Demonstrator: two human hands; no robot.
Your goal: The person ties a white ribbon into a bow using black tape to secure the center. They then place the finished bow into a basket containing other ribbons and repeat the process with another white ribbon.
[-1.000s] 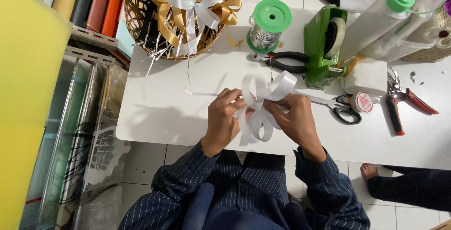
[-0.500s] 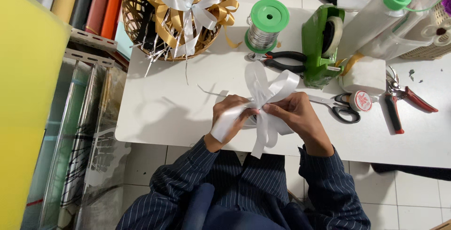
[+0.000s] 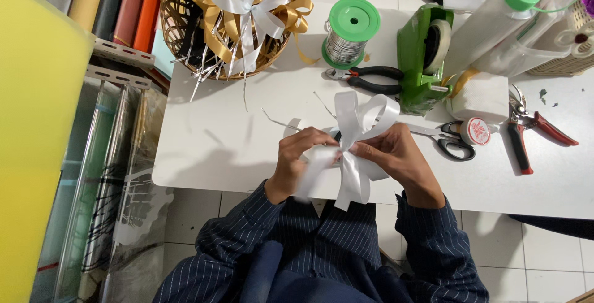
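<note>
Ribbon bow (image 3: 359, 123), white and looped, sits just above the near edge of the worktop (image 3: 210, 148). Left hand (image 3: 300, 157) and right hand (image 3: 393, 157) both pinch tight on its knot, scissors (image 3: 448, 142) just beside.

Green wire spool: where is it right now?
In the head view, the green wire spool stands upright at the table's far edge, between the wicker basket and green tape dispenser.
</note>
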